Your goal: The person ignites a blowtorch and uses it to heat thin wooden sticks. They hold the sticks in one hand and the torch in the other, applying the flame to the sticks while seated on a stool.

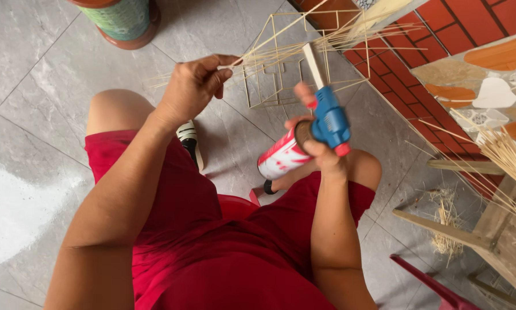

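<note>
At the far left a round pot [120, 20] with a brown rim stands on the grey tiled floor [34, 74], well apart from the work. The left hand [192, 86] is raised over the knee, fingers curled nearly closed and pinching a bundle of thin bamboo sticks [252, 57] that run on into a box-shaped stick frame [286, 63] held up above the floor. That frame looks very light and springy but brittle — I judge it would crack or bend out of square under a hard squeeze, so it is best taken at a corner joint or where several sticks bunch together, as the hand does. To the right, the right hand [321, 143] is wrapped firmly round a blue torch head [329, 120] fitted on a red-and-white gas can [281, 156], its pale nozzle [313, 64] reaching in among the frame's sticks; the can is smooth and stiff, likely the heavier load. Open floor lies left and ahead, while the right is crowded — a red brick wall [441, 34], loose sticks [507, 155] and a wooden stand [487, 235] close by
</note>
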